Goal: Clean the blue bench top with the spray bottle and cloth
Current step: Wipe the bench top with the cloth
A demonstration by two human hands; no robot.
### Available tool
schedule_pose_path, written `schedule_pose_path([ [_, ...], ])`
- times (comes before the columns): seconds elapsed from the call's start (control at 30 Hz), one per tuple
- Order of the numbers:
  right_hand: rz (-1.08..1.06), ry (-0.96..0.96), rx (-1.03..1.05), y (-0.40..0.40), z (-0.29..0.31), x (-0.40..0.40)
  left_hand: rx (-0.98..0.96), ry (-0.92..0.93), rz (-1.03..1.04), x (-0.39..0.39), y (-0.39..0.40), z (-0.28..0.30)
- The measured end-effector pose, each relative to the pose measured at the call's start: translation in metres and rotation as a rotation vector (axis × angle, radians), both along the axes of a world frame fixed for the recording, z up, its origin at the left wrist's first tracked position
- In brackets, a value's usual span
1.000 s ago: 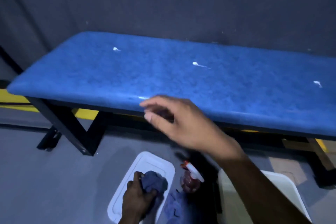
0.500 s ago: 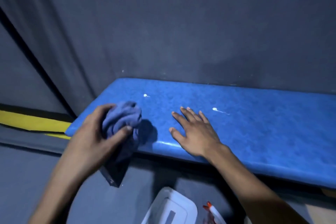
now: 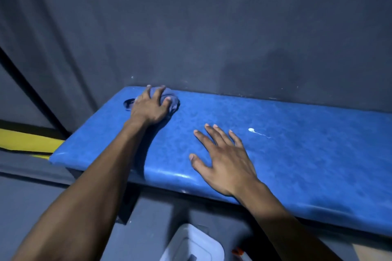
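The left hand (image 3: 151, 107) presses a bunched blue cloth (image 3: 172, 101) onto the far left corner of the blue counter (image 3: 307, 154), its fingers curled over the top of the cloth in a clenched grip around the fabric. The cloth lies right against the dark wall (image 3: 212, 27) that runs behind the counter's back edge, with a bit of fabric showing to the left of the hand as well. The left forearm stretches across the counter's left end from the near edge.

The right hand (image 3: 224, 159) rests flat on the counter near the front edge, fingers straight and spread, grasping nothing. Just beyond its fingertips, toward the middle of the counter, sits a small white blob (image 3: 251, 130) with a thin trailing streak pointing right.

Below the front edge, on the grey floor (image 3: 42, 197), a white tray (image 3: 191, 246) shows at the bottom of the frame. Beside it to the right, an orange-red piece (image 3: 238, 251) of the spray bottle peeks in; the rest is cut off. A yellow stripe (image 3: 25, 140) runs along the base of the wall at the left, past the counter's left end.
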State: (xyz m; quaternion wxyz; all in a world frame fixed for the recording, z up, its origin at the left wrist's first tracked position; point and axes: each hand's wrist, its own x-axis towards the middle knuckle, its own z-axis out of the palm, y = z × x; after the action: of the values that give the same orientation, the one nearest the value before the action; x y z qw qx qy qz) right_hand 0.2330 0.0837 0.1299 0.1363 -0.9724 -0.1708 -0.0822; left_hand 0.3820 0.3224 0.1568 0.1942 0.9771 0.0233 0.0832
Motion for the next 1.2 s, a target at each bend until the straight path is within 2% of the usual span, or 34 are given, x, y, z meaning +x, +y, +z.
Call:
schedule_pose_path([
  [0.1,-0.003,-0.02,0.023,0.0,-0.001,0.001,0.088,0.051,-0.208,0.0,-0.014,0.008],
  [0.23,-0.001,-0.039,0.03,0.0,-0.002,-0.001,0.085,0.015,-0.434,-0.063,0.016,0.006],
  [0.3,-0.01,-0.039,0.019,0.001,-0.002,-0.003,0.068,-0.024,-0.379,-0.069,0.043,0.003],
  [0.4,-0.017,-0.034,0.014,0.003,-0.001,-0.003,0.104,-0.05,-0.133,-0.022,0.053,0.001],
  [0.47,-0.013,-0.037,0.017,0.003,-0.001,-0.003,0.055,-0.019,-0.053,0.017,0.036,0.003],
  [0.53,-0.011,-0.037,0.023,0.002,0.0,-0.002,0.019,0.006,-0.073,0.046,0.007,0.004],
  [0.6,-0.005,-0.024,0.005,0.001,0.0,-0.003,0.084,0.027,-0.155,0.053,-0.017,0.002],
  [0.67,0.002,-0.028,0.006,0.0,0.001,-0.004,0.128,0.028,-0.306,0.029,-0.018,0.002],
  [0.8,-0.003,-0.065,0.039,0.002,-0.001,-0.005,0.123,-0.001,-0.584,-0.051,0.029,0.006],
  [0.87,-0.008,-0.085,0.048,0.004,-0.002,-0.006,0.148,-0.028,-0.555,-0.039,0.048,0.01],
  [0.93,-0.006,-0.078,0.044,0.004,-0.003,-0.005,0.143,-0.039,-0.426,-0.005,0.051,0.012],
  [1.0,-0.004,-0.062,0.041,0.003,-0.002,-0.005,0.078,-0.005,-0.274,0.033,0.038,0.013],
  [1.07,-0.005,-0.051,0.028,0.002,-0.001,-0.003,0.073,0.043,-0.208,0.057,0.012,0.009],
  [1.13,-0.004,-0.053,0.022,0.001,-0.001,-0.002,0.1,0.044,-0.292,0.059,-0.015,0.01],
  [1.2,-0.003,-0.064,0.034,0.001,-0.001,-0.004,0.133,0.0,-0.433,0.025,-0.027,0.008],
])
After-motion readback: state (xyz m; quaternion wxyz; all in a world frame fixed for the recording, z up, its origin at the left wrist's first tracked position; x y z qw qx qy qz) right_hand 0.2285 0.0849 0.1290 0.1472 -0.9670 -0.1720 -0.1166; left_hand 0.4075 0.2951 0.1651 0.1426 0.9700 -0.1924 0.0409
